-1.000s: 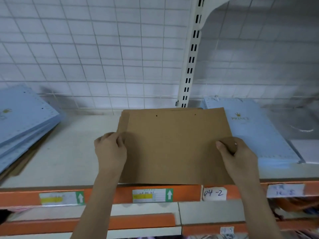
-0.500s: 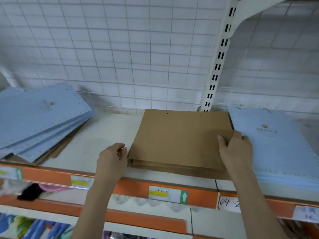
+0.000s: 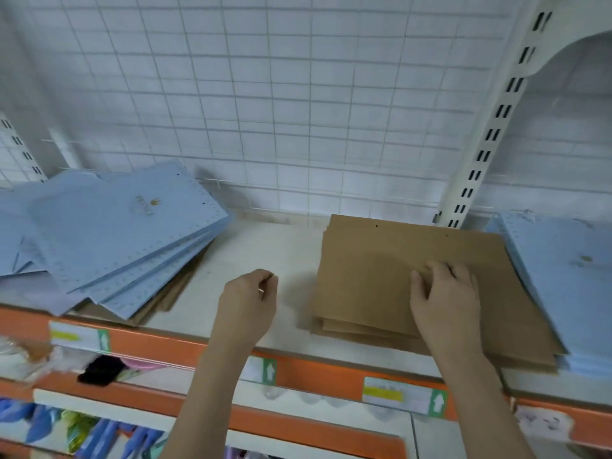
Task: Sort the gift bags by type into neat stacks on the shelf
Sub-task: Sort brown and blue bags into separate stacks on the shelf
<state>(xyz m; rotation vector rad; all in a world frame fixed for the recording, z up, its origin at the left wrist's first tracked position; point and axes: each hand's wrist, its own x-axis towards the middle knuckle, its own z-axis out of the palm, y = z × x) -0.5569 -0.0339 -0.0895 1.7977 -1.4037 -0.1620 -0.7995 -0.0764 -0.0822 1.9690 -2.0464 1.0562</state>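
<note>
Head view: my right hand [image 3: 443, 303] rests with loosely spread fingers on the brown gift bags [image 3: 390, 270], stacked on the shelf [image 3: 265, 253] beside blue crown-printed bags [image 3: 563, 276]. My left hand [image 3: 246, 303] hovers, fingers loosely curled, holding nothing. Blue bags [image 3: 126, 233] left read "PRINCE"; shelf-edge labels [image 3: 404, 395] show arrows, text unreadable.

White shelf [image 3: 265, 260]: brown stack [image 3: 381, 260], 2 blue piles [image 3: 116, 233] [image 3: 563, 276].

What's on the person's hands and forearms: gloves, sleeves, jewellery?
No gloves and no sleeves in view: both forearms are bare up to the bottom edge of the frame. The left hand has what looks like a thin pale ring on one of its fingers, though blur makes it uncertain. The right hand shows no ring, watch or band.
</note>
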